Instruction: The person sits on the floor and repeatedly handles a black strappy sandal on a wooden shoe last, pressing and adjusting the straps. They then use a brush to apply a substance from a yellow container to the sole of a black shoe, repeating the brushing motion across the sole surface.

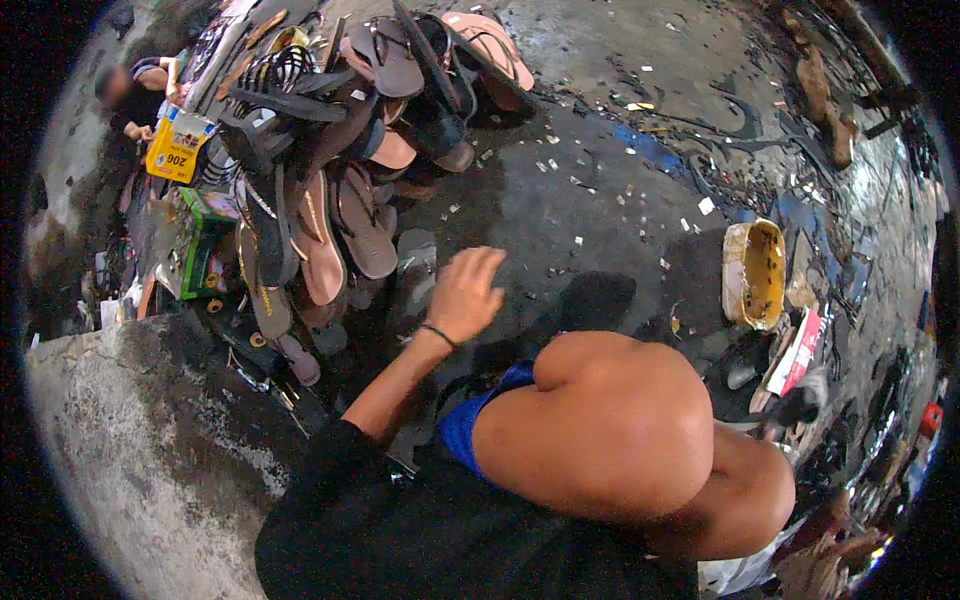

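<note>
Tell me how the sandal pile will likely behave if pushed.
The sandal pile would probably shift and slide, as its pieces overlap at uneven angles. Single sandals likely feel light and bend somewhat, given their flat soles.

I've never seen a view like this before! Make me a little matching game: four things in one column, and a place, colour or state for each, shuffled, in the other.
Things:
1. Left hand
2. Oval tub
3. Sandals
4. Shorts

Descriptions:
A. Bright blue
B. Piled up in the upper left of the picture
C. Yellowish inside, with dark specks
D. Empty, with a dark band at the wrist

Right pairs: 1-D, 2-C, 3-B, 4-A
</note>
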`<state>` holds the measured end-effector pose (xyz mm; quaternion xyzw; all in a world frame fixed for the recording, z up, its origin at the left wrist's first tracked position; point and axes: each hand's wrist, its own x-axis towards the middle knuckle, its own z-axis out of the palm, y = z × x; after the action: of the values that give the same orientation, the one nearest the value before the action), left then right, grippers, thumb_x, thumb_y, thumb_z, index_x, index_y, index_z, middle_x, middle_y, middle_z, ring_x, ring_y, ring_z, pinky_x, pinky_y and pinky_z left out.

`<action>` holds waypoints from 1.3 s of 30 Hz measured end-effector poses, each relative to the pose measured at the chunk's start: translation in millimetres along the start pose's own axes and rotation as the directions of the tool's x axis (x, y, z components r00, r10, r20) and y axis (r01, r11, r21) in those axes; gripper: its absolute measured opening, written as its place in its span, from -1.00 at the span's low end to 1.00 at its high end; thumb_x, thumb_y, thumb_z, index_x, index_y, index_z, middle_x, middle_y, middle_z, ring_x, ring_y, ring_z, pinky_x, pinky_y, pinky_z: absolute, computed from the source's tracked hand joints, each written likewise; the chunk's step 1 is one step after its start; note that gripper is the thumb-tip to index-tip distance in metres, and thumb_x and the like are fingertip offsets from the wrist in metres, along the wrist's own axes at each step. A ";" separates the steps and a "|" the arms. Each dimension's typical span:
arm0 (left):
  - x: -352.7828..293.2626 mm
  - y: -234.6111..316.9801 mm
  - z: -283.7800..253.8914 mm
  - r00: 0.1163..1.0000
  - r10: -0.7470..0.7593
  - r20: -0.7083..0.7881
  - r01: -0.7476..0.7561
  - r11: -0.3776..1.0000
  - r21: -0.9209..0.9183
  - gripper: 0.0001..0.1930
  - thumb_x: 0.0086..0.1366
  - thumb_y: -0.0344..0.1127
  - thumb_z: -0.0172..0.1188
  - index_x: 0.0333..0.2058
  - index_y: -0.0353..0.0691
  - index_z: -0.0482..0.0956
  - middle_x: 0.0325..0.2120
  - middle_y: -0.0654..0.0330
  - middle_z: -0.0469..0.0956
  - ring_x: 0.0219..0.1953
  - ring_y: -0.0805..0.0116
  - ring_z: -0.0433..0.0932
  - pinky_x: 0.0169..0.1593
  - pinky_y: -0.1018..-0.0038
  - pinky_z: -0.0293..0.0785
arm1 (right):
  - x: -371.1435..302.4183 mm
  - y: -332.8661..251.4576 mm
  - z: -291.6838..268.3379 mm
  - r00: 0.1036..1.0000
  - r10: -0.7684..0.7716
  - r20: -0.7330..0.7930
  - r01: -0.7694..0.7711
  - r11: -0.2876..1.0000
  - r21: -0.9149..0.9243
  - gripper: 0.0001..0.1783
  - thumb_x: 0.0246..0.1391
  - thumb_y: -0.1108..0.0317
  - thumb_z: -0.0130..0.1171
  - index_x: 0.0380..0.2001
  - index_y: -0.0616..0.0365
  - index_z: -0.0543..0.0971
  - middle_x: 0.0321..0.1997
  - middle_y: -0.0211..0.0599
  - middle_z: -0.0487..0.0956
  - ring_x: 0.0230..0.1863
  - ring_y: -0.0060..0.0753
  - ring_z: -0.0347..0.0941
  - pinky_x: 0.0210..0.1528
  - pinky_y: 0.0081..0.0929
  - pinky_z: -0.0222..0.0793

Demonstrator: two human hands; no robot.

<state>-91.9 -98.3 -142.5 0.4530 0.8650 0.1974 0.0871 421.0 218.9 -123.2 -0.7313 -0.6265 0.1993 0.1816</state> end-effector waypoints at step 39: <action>134.3 9.1 124.5 0.992 -0.116 0.052 0.115 0.993 0.027 -0.22 0.24 -0.08 0.32 0.36 -0.18 0.23 0.44 -0.11 -0.02 0.46 -0.21 -0.07 0.44 0.03 -0.04 | 81.7 -170.3 44.0 0.708 -0.113 0.697 0.435 0.847 -0.305 -0.58 0.09 0.26 0.08 -0.15 0.46 0.54 -0.34 0.37 0.59 -0.16 0.26 0.57 0.10 0.03 0.40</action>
<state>-121.2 48.9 -247.7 0.4083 0.8895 0.1693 0.1158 265.5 325.7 -78.2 -0.5308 -0.7821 0.2621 -0.1943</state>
